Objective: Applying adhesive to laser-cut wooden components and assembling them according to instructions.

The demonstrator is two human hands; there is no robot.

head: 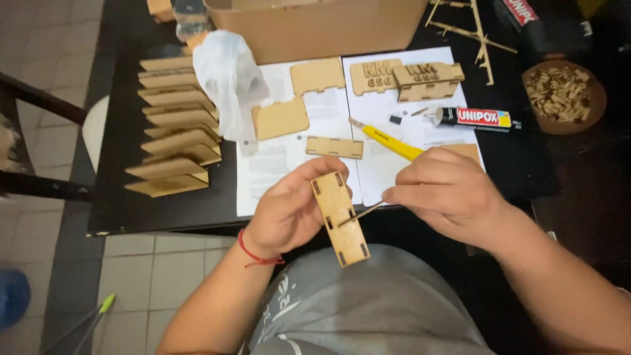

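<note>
One black table (164,210) fills upper frame; cardboard box (322,26) top centre; stack of folded wooden pieces (171,125) upper left; white paper sheets (289,171) centre; glue tube (476,118) upper right; left hand (289,210) curled around slotted wooden panel (338,217), centre frame; right hand (447,194) pinching thin stick (361,213) touching panel; yellow knife (388,141) behind it

A black glue tube (474,118) with a red, yellow and blue label lies on the white printed sheets (394,92). Behind them stands a brown cardboard box (322,29). A black-and-red package (526,16) sits at the table's far right corner
</note>
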